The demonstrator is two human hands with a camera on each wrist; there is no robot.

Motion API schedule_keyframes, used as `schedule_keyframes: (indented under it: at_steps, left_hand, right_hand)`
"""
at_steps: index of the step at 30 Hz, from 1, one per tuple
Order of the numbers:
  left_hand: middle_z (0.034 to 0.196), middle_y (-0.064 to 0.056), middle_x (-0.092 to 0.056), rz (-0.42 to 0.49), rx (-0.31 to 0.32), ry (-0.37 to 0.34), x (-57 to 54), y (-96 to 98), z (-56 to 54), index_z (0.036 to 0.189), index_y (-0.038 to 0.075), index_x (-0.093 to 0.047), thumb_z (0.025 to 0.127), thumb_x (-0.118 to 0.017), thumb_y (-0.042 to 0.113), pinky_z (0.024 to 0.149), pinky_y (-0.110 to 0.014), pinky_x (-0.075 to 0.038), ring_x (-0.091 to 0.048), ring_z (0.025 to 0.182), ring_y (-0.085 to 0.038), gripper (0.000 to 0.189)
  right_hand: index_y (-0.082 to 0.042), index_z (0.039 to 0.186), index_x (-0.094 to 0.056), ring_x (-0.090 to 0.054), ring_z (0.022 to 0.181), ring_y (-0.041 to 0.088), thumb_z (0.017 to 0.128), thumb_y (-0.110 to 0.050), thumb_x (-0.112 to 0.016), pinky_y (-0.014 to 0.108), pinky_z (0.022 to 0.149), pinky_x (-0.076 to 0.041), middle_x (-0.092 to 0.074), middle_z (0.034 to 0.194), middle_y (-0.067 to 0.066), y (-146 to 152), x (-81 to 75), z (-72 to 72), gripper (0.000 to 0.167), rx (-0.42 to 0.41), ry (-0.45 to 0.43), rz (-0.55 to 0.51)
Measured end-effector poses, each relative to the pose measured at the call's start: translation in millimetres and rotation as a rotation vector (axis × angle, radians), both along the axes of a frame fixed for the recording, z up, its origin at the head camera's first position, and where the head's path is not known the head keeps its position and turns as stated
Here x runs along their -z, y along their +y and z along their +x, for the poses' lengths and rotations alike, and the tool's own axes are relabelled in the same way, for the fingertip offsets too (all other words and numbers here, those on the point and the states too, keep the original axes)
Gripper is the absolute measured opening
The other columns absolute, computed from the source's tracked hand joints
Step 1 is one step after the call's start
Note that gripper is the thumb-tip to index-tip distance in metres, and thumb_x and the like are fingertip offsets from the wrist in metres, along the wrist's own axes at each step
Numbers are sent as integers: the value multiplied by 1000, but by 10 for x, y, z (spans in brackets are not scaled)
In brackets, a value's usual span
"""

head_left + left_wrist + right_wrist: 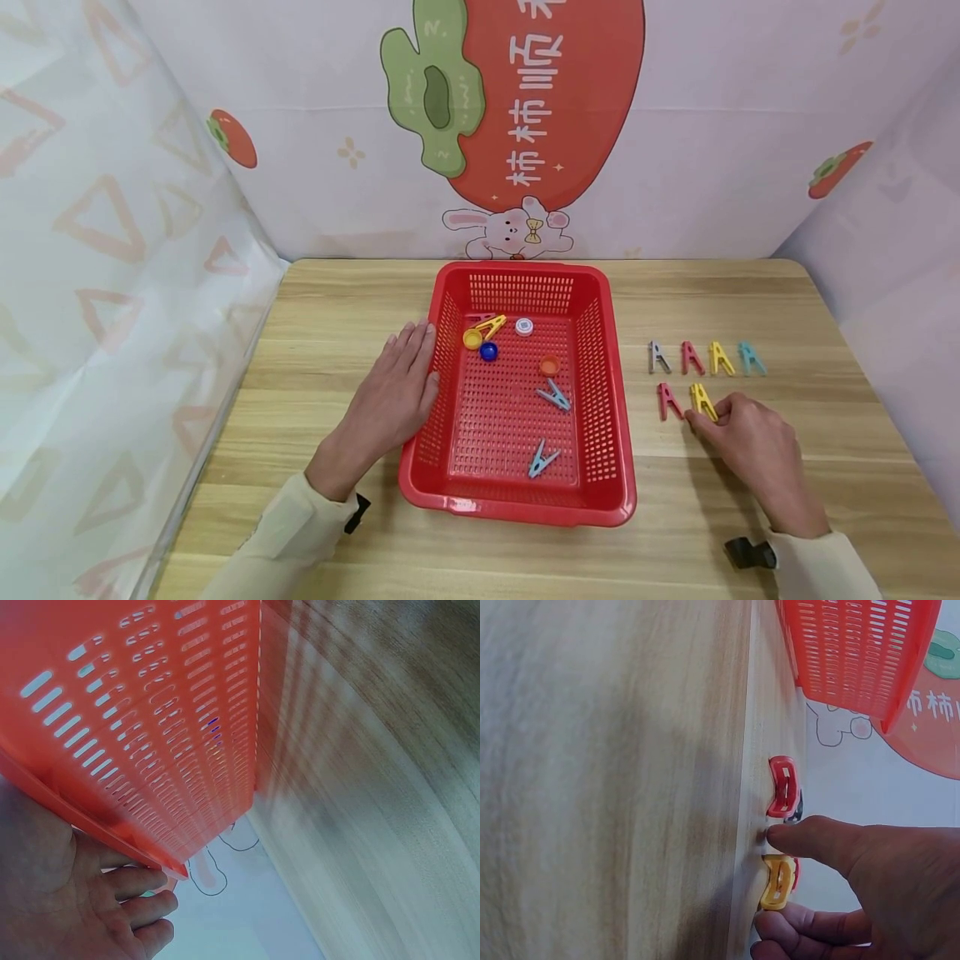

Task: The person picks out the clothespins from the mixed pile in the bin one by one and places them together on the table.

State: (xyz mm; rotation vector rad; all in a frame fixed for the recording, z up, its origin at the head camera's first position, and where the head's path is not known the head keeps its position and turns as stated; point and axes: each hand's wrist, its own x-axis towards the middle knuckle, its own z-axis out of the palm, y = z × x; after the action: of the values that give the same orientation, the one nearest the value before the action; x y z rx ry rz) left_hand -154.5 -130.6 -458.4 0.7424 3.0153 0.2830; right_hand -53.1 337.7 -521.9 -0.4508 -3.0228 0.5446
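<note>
My left hand (393,387) lies with straight fingers along the left rim of a red plastic basket (517,518); in the left wrist view its fingers (142,907) reach past the rim. On the table to the right, my right hand (757,437) is at a yellow clothespin (703,402). In the right wrist view thumb and fingers stand on either side of this yellow clothespin (778,883), the thumb slightly apart from it. A red clothespin (668,401) lies just left of it. Behind them is a row of grey (657,357), red (692,358), yellow (721,358) and teal clothespins (751,358).
Inside the basket lie two light blue clothespins (555,395), a yellow clothespin (492,326), part of a red one, and yellow (472,339), blue (489,352), orange (550,365) and white bottle caps (524,327). A printed cloth (675,208) hangs behind the wooden table (337,292).
</note>
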Motion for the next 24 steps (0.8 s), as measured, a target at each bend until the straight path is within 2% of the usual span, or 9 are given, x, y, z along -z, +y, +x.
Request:
schedule_keyframes:
  at_steps: [10,18,24]
  left_hand:
    - [181,-18,-23,11,3,7,3,2,3,173,1,-21,113,-49,30,139,-53,-18,-18,170,-37,72]
    - [180,-19,-25,21,4,15,12,1,1,172,0,-23,112,-52,30,138,-54,-18,-20,169,-38,74]
    - [181,-17,-25,18,-4,4,-2,-1,4,173,2,-21,112,-51,30,139,-53,-18,-19,170,-37,74]
  right_hand:
    - [9,94,-67,-53,61,22,95,-42,-83,31,52,-36,-62,71,13,5,-38,8,53,17,-24,-2]
    - [6,94,-70,-56,63,22,98,-49,-76,31,55,-38,-66,73,12,28,-163,9,56,9,-27,-6]
    - [6,94,-72,-59,63,21,98,-47,-76,32,55,-42,-71,77,14,44,-273,2,53,-43,48,0]
